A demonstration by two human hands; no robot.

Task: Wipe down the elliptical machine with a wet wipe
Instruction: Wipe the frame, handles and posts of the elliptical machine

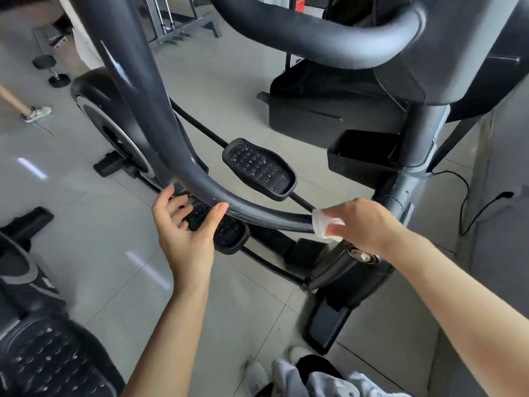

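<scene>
A dark grey elliptical machine fills the view. Its curved handlebar arm sweeps from the upper left down to the centre right. My right hand presses a crumpled white wet wipe around the lower end of that arm. My left hand hovers at the bend of the arm, fingers apart, thumb tip touching the bar and nothing held. Two studded black pedals sit below: the far pedal in full view, the near pedal partly hidden by my left hand.
A second handlebar loop arches across the top. The flywheel housing sits at left on grey floor tiles. A dumbbell and another person's foot are at far left. Another machine's pedal sits bottom left. A power cable runs at right.
</scene>
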